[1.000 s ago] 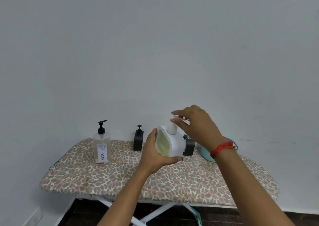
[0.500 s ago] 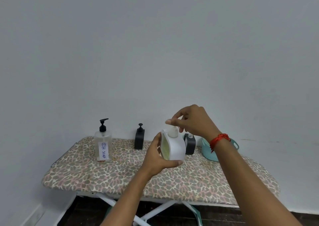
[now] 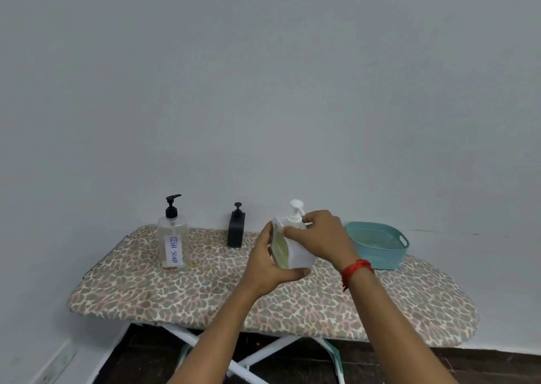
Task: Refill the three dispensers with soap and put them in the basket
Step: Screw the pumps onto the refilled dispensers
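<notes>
Above the leopard-print surface (image 3: 146, 290), left of the teal basket (image 3: 377, 247), the white dispenser (image 3: 298, 256) sits nearly upright between the hands, left hand (image 3: 266, 266) gripping its body, right hand (image 3: 322, 238) curled round its shoulder.

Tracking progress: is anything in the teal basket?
Empty: the basket shows a bare inside; the white dispenser is held beside it.

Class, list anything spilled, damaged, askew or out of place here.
Nothing looks spilled or broken. Only the white pump dispenser is askew, tilted in the left hand and right hand above the leopard-print ironing board. The clear bottle labelled dish soap and the black square dispenser stand upright.
</notes>
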